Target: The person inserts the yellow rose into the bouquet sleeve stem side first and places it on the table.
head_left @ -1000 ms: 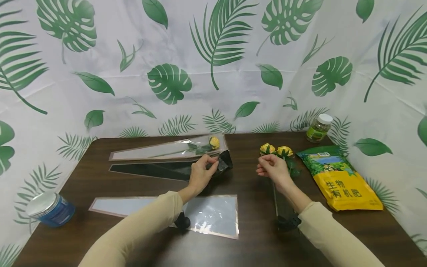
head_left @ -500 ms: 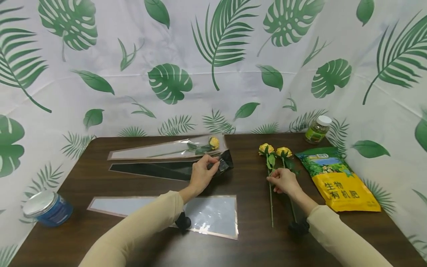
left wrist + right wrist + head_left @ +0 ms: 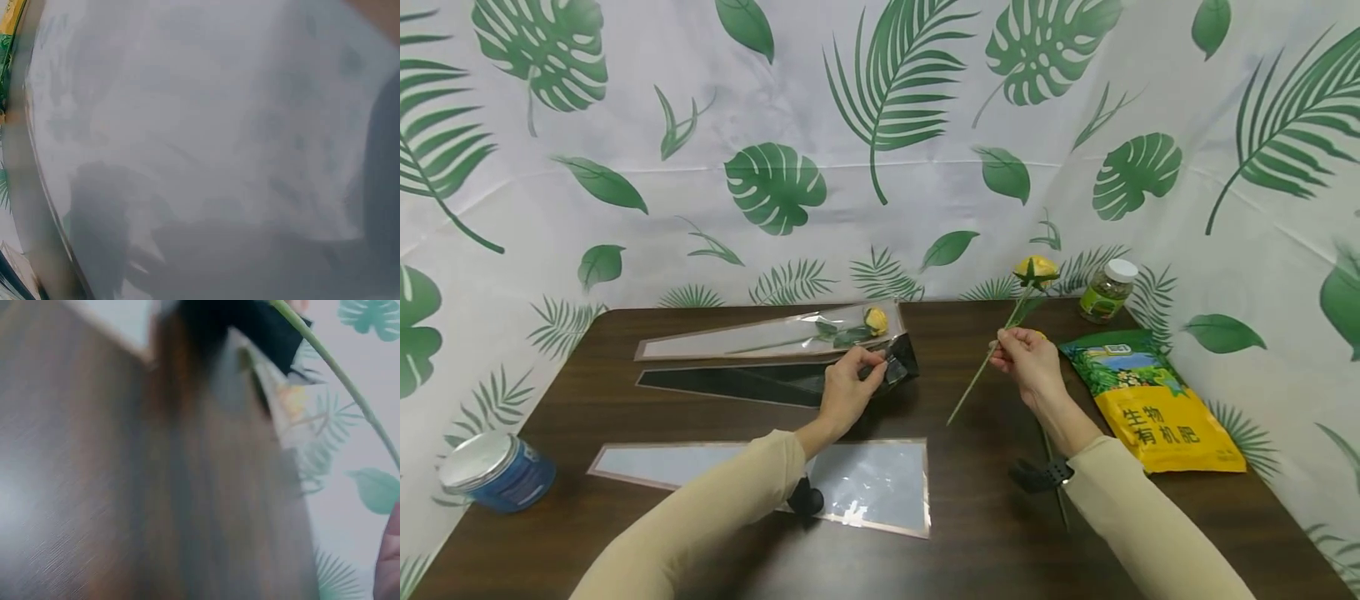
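Note:
Between thumb and fingers my right hand (image 3: 1028, 365) pinches the stem of a yellow rose (image 3: 1036, 271), its bloom raised above the table and the stem slanting down to the left. That same stem (image 3: 350, 387) crosses the right wrist view. A second rose lies under the right hand, mostly hidden; its lower stem (image 3: 1058, 492) shows below the wrist. My left hand (image 3: 847, 385) pinches the mouth edge of a black tapered flower sleeve (image 3: 737, 383), which bulges slightly open at its right end. The left wrist view looks down on a pale sleeve (image 3: 187, 125).
Behind the black sleeve lies a clear-fronted sleeve (image 3: 700, 340) holding a yellow rose (image 3: 876, 322). A pale sleeve (image 3: 880, 483) lies under the left forearm. A blue can (image 3: 501, 473) stands left; a yellow fertilizer bag (image 3: 1172, 429) and a lidded jar (image 3: 1107, 292) are at right.
My right hand moved down to one rose's stem, gripped it, and lifted that rose off the table, tilting it. The left hand stays at the black sleeve's mouth.

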`<state>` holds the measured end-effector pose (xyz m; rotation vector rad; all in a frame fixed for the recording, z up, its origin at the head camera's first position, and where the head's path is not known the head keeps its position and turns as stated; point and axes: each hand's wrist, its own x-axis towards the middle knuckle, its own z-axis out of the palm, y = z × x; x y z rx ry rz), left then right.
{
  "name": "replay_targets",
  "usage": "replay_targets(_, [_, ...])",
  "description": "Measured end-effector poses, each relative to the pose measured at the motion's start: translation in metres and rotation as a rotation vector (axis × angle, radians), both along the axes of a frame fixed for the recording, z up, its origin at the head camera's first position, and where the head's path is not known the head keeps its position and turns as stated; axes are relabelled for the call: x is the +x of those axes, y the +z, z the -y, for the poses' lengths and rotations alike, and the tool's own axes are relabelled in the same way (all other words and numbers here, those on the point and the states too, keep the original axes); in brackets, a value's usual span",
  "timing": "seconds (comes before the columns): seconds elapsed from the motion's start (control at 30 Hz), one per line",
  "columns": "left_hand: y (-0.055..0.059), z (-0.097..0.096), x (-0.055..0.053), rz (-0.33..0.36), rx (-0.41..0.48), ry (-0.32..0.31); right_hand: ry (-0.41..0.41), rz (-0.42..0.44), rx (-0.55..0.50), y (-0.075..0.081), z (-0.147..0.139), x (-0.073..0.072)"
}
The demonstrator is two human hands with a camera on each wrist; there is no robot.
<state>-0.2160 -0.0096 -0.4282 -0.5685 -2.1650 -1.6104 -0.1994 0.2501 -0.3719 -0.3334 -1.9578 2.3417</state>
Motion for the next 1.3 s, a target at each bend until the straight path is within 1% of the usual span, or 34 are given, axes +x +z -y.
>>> replay_targets(0.1, [0.001,0.000,-0.001,-0.009,0.004,-0.006,-0.096,-0.068,-0.102,0.007,0.006,-0.005])
replay_targets(0.23, [0.002,0.000,-0.002,-0.014,0.003,0.000,-0.168,-0.151,-0.183,0.012,0.011,-0.009])
replay_targets(0.5, [0.002,-0.002,-0.002,-0.020,0.013,-0.007,-0.269,-0.277,-0.270,0.008,0.020,-0.016])
replay_targets(0.63, [0.002,-0.002,-0.003,-0.019,0.011,-0.007,-0.327,-0.318,-0.301,0.004,0.026,-0.018])
replay_targets(0.73, [0.002,-0.003,-0.003,-0.015,0.014,-0.009,-0.352,-0.340,-0.298,0.000,0.034,-0.020])
replay_targets(0.83, [0.003,-0.004,-0.002,-0.003,0.014,-0.010,-0.364,-0.340,-0.282,-0.007,0.041,-0.021])
replay_targets(0.97, [0.003,-0.006,-0.001,0.003,0.009,0.002,-0.354,-0.301,-0.265,-0.018,0.051,-0.020])
replay_targets(1.17, [0.003,-0.009,0.000,-0.003,0.015,0.018,-0.304,-0.223,-0.235,-0.031,0.065,-0.015])
replay_targets(1.3, [0.006,-0.011,0.000,-0.001,0.031,0.020,-0.272,-0.198,-0.233,-0.036,0.074,-0.015])
